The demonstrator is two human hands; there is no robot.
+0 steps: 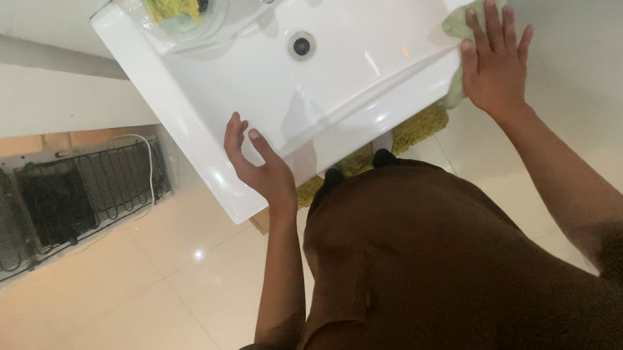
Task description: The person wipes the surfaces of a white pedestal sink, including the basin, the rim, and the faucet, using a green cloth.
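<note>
Your right hand [496,60] lies flat with fingers spread on a pale green cloth [456,23] pressed against the right front edge of the white sink [355,22], while your left hand [257,166], half open and holding nothing, rests against the sink's front rim.

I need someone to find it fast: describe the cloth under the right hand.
Start at the white sink. At its right rim, the right hand presses flat on a pale green cloth. It is the only soft, crumpled thing on the rim; the yellow-green mat lies on the floor below.
</note>
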